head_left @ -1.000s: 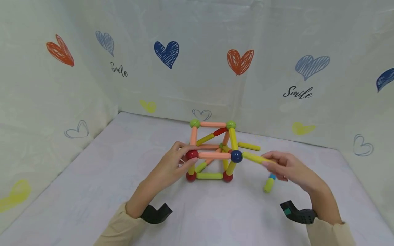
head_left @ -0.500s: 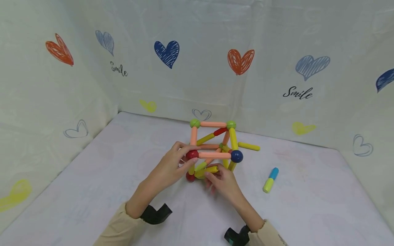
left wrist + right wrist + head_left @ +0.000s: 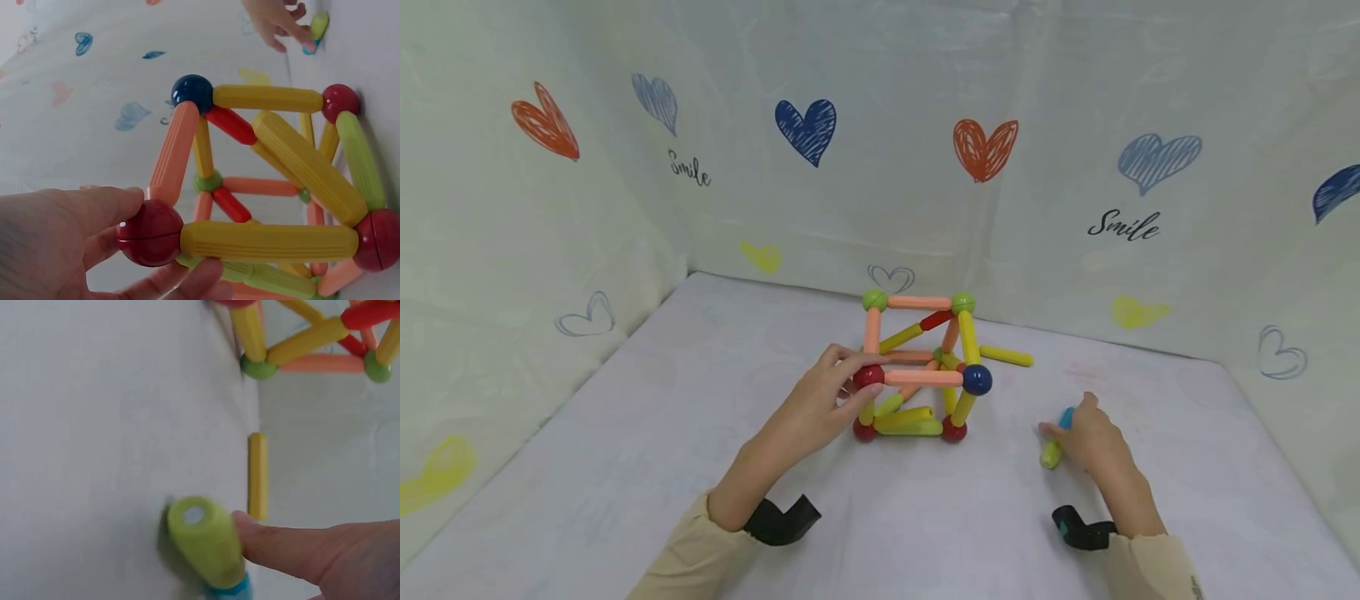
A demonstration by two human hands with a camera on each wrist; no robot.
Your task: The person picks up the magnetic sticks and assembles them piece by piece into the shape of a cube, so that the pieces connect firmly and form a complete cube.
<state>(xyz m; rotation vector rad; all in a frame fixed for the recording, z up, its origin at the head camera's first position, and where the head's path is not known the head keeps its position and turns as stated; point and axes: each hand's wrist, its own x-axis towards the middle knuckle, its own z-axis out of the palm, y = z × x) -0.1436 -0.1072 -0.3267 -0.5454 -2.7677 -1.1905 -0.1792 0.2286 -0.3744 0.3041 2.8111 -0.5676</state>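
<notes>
My left hand (image 3: 808, 412) grips the red ball (image 3: 868, 377) at the upper front left corner of a cube-like frame of magnetic sticks and balls. A pink stick (image 3: 922, 378) runs from that ball to a blue ball (image 3: 977, 380). One yellow stick (image 3: 309, 167) slants up from a lower red ball (image 3: 378, 240) inside the front face, its other end free. To the right, my right hand (image 3: 1097, 437) has thumb and fingers about a green-and-blue magnetic stick pair (image 3: 1051, 455). The thumb lies against the green stick (image 3: 206, 540) in the right wrist view.
A loose yellow stick (image 3: 1006, 357) lies behind and right of the frame. Green balls (image 3: 962, 302) top its back corners. A white cloth with printed hearts (image 3: 985, 150) stands behind the white tabletop (image 3: 737, 333).
My right hand brought the yellow stick from the blue ball to the lower front left red ball and let go, then moved right to the green-and-blue stick pair. My left hand stays put.
</notes>
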